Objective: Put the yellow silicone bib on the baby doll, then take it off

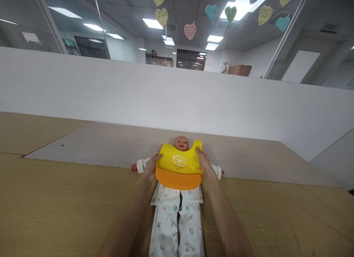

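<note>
A baby doll (pixel 180 143) lies on its back on the table, its head at the far end and its legs toward me. It wears white pyjamas (pixel 165 223) with a small coloured print. A yellow silicone bib (pixel 179 162) with an orange catch pocket (pixel 178 179) and a lemon-slice design rests on its chest. My left hand (pixel 152 167) holds the bib's left edge, and my right hand (pixel 205 162) holds its right edge near the upper corner. The bib's neck opening sits just under the doll's chin, and its fastening is hidden.
The doll lies on a tan fabric-covered table (pixel 55 198), with a pale board (pixel 88 146) beyond it. A white partition wall (pixel 166 98) rises behind the table. Glass panels and paper hearts (pixel 190 31) hanging from the ceiling are above it.
</note>
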Tool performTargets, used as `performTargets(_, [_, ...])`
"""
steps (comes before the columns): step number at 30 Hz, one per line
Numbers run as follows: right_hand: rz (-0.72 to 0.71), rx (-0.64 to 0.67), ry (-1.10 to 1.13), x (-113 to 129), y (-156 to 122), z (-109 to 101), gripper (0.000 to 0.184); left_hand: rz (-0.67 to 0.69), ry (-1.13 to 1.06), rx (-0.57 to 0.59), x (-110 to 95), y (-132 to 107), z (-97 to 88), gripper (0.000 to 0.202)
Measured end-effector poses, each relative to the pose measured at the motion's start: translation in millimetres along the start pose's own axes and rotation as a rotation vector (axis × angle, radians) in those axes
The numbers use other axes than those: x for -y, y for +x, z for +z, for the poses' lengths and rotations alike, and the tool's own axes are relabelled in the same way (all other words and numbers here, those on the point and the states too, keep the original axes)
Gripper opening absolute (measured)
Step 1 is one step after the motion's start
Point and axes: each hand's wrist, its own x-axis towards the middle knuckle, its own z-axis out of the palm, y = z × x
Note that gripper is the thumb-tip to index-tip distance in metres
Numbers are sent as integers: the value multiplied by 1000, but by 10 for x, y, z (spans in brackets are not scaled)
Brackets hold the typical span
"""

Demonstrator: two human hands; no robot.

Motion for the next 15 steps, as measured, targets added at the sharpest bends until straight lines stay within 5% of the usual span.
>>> performTargets(6, [-26, -48, -53, -149, 85, -53, 42, -22, 17, -19, 57, 36, -52, 87])
performTargets(15, [161, -19, -26, -41, -15, -69, 27, -79, 55, -169, 136, 66, -17, 69])
